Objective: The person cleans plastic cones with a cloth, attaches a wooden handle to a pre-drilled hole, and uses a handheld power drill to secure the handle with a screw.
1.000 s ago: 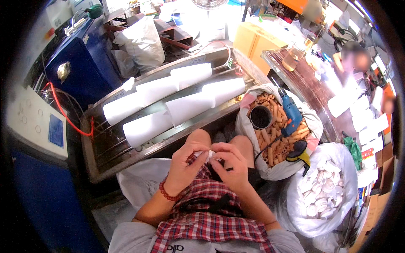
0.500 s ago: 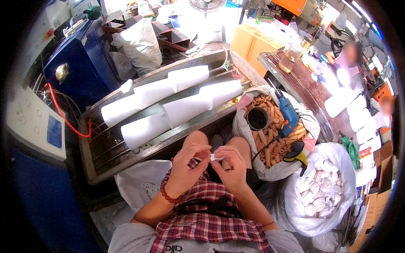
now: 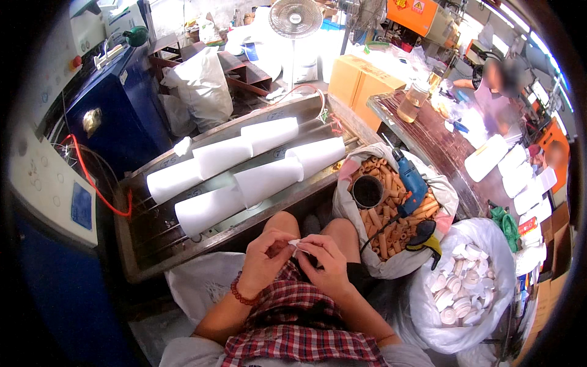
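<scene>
Over my lap, my left hand (image 3: 264,264) and my right hand (image 3: 325,264) meet with their fingertips pinched around a small white piece (image 3: 295,243). Fingers cover most of it, so its exact kind cannot be made out. A beaded bracelet circles my left wrist. Just right of my knees stands a sack (image 3: 443,202) of short brown tubes (image 3: 383,238). On top of the tubes lie a blue power drill (image 3: 411,183) and a dark round cup (image 3: 368,191). Farther right, a white plastic bag (image 3: 422,306) holds many round white plastic parts (image 3: 468,281).
Ahead of my knees, a long metal trough (image 3: 143,260) carries two rows of white tapered cylinders (image 3: 211,208). A control panel (image 3: 52,183) and blue cabinet (image 3: 116,104) stand left. Beyond are a fan (image 3: 296,21), cardboard box (image 3: 364,85) and wooden table (image 3: 422,140). Another person (image 3: 495,98) sits behind the table.
My hands have drawn closer together around the white piece and now hide more of it. The view has tilted up slightly, so the surroundings sit lower. The other person's arm has shifted.
</scene>
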### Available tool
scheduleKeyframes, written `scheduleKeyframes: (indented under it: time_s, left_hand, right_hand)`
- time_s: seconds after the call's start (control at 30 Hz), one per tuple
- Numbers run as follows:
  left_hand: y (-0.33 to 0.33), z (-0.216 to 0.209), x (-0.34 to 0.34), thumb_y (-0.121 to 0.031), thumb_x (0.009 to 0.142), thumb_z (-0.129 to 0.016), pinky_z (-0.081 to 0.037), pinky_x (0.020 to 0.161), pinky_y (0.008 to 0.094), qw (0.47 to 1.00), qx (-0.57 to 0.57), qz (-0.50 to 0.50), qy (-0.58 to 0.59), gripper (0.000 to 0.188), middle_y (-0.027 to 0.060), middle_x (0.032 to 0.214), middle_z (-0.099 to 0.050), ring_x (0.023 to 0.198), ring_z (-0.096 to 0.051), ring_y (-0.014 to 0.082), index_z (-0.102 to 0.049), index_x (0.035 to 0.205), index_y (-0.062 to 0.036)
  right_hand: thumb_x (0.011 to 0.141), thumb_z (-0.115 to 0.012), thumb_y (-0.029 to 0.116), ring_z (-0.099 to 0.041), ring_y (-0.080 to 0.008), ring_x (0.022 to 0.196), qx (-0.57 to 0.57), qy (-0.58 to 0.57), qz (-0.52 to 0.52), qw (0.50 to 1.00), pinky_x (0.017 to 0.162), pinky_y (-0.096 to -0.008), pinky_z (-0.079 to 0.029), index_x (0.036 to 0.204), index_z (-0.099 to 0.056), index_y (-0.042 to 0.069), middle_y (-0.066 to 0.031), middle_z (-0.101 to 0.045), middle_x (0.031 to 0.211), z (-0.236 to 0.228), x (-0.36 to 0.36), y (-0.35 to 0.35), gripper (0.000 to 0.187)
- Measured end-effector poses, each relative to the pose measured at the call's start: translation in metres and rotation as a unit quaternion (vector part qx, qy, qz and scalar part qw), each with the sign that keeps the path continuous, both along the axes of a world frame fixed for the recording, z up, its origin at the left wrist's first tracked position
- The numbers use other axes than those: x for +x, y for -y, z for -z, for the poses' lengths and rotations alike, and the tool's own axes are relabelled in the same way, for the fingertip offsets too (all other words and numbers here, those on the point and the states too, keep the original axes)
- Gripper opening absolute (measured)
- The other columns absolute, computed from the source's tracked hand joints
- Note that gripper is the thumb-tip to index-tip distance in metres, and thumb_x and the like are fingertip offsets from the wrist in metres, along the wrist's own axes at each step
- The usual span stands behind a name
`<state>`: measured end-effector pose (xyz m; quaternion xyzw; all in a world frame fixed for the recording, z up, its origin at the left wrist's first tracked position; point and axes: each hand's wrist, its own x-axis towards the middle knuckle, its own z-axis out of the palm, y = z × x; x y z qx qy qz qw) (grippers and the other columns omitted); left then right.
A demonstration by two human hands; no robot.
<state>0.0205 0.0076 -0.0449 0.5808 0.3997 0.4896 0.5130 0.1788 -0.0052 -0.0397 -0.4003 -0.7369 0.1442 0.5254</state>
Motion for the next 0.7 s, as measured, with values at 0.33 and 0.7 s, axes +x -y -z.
scheduleKeyframes:
  time_s: [0.33,0.7]
  left_hand:
    - [0.003,0.028,0.017,0.004,0.085,-0.057,-0.046,0.067,0.0203,0.998,0.014,-0.045,0.035,0.016,0.0023,0.09,-0.061,0.077,-0.057,0.0078,-0.056,0.1,-0.002]
    - [0.008,0.005,0.01,-0.009,0.087,-0.061,-0.047,0.061,0.0288,0.964,0.211,-0.068,-0.148,0.012,0.009,0.081,-0.062,0.069,-0.06,0.0162,-0.059,0.096,-0.0013]
  right_hand:
    - [0.072,-0.07,-0.002,-0.062,-0.0259,0.089,-0.042,0.018,-0.029,0.999,0.073,-0.0315,-0.051,0.098,-0.063,0.001,-0.0107,-0.061,0.101,0.005,0.012,-0.001,0.027]
    - [0.074,-0.069,-0.003,-0.063,-0.0239,0.082,-0.08,-0.033,-0.04,0.995,0.072,-0.031,-0.05,0.092,-0.064,0.0,-0.0118,-0.062,0.097,0.0,0.016,0.005,0.02]
